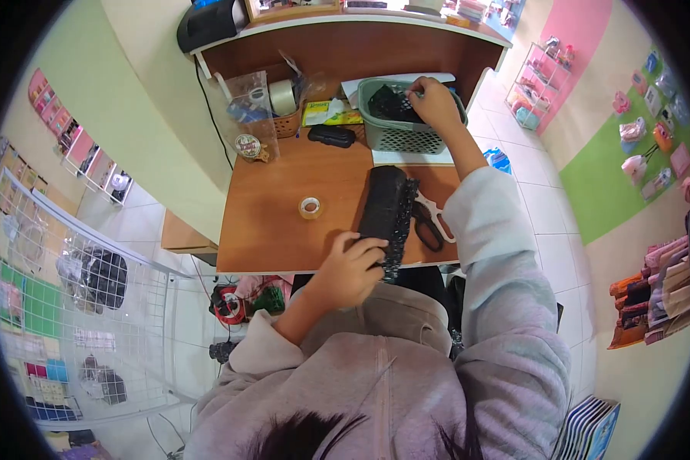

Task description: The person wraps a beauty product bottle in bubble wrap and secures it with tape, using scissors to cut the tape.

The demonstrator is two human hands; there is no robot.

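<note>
A long black package [383,203] with a crinkled, shiny bubble-wrap edge lies on the brown desk. My left hand [353,264] is closed over its near end, thumb and fingers on the wrap. Farther off, my right hand [435,103] reaches over the green-grey plastic basket [414,143], its fingers pinched at the black bubble wrap [391,103] inside; the fingertips are partly hidden. Scissors [428,227] with black and pale handles lie right of the package. A roll of clear tape [310,208] rests to its left.
Behind the tape roll stand a small woven basket [287,125] with a large tape roll, a plastic bag [249,107] and another tape roll [248,146]. A black case [332,136] and yellow packets [330,113] lie near the basket. A raised counter edge [353,17] borders the back.
</note>
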